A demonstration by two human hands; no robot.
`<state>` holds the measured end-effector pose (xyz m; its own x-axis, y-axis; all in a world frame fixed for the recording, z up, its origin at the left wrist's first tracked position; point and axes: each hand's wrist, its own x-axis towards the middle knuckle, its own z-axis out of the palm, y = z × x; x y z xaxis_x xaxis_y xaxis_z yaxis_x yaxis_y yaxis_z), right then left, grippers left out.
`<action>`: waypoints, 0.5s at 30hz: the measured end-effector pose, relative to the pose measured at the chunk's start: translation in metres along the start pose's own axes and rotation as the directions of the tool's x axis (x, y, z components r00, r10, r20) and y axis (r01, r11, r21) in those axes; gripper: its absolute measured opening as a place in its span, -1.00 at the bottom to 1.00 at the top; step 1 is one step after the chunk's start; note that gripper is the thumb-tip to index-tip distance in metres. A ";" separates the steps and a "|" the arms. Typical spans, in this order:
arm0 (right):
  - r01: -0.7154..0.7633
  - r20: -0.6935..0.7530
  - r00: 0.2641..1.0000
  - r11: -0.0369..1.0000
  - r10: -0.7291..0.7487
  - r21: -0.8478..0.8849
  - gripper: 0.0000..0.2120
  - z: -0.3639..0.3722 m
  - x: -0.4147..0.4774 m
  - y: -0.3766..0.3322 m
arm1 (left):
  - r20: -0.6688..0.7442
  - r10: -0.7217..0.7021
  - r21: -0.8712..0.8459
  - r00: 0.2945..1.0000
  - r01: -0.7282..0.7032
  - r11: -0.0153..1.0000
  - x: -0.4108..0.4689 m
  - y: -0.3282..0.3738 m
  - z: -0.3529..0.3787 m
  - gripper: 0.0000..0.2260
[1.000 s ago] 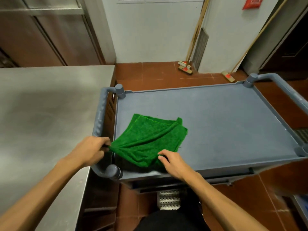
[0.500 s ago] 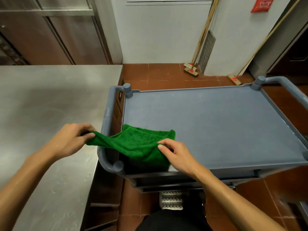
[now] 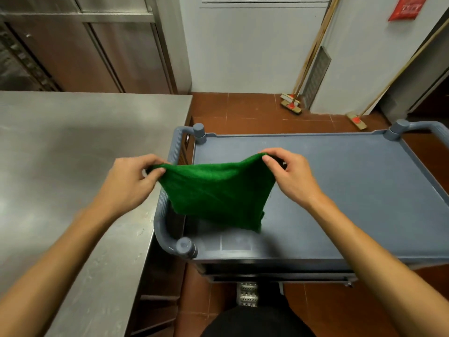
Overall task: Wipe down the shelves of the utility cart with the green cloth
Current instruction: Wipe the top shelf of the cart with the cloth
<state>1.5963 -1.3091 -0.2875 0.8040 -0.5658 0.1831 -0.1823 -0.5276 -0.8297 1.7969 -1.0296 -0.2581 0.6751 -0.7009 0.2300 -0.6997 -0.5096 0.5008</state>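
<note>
The green cloth hangs spread in the air over the left end of the grey utility cart's top shelf. My left hand pinches its upper left corner, out past the cart's left handle. My right hand pinches the upper right corner above the shelf. The cloth's lower edge dangles just above the shelf surface. The cart's lower shelves are mostly hidden beneath the top one.
A stainless steel table stands tight against the cart's left side. The cart's left handle curves between them. Two brooms lean on the white wall behind, over red floor tiles. A floor drain grate lies by my feet.
The cloth lay folded on the shelf; both hands have taken its corners, lifted it off the surface and spread it open in the air. The view moved closer.
</note>
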 end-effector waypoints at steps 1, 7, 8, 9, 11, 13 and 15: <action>0.005 0.003 1.000 0.999 -0.004 -0.036 -0.82 0.004 0.001 0.009 | 0.024 -0.002 0.014 1.000 0.002 1.000 0.000 0.003 0.014 -0.87; 0.005 0.242 0.968 0.962 0.064 -0.274 -0.84 0.046 -0.018 0.088 | 0.405 -0.057 0.170 0.912 -0.014 0.985 -0.022 0.001 0.118 -0.66; -0.005 0.282 0.955 0.956 0.091 -0.294 -0.83 0.054 -0.024 0.100 | 0.476 -0.065 0.187 0.877 -0.028 0.982 -0.027 -0.002 0.133 -0.64; -0.011 0.316 0.942 0.948 0.117 -0.319 -0.78 0.061 -0.029 0.112 | 0.532 -0.080 0.200 0.843 -0.033 0.979 -0.031 -0.006 0.146 -0.62; -0.006 0.373 0.912 0.916 0.169 -0.401 -0.55 0.075 -0.036 0.134 | 0.580 -0.090 0.226 0.810 -0.053 0.973 -0.037 -0.014 0.167 -0.53; 0.060 0.473 0.858 0.877 0.199 -0.476 -0.32 0.086 -0.039 0.146 | 0.559 -0.079 0.264 0.825 -0.087 0.961 -0.040 -0.026 0.186 -0.38; 0.164 0.578 0.790 0.837 0.206 -0.522 -0.22 0.097 -0.043 0.149 | 0.543 -0.113 0.342 0.832 -0.096 0.935 -0.038 -0.032 0.199 -0.25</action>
<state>1.5896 -1.3013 -0.4701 0.9246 -0.1891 -0.3308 -0.3163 -0.8648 -0.3899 1.7472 -1.0864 -0.4493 0.5142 -0.7966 -0.3179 -0.7986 -0.5799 0.1611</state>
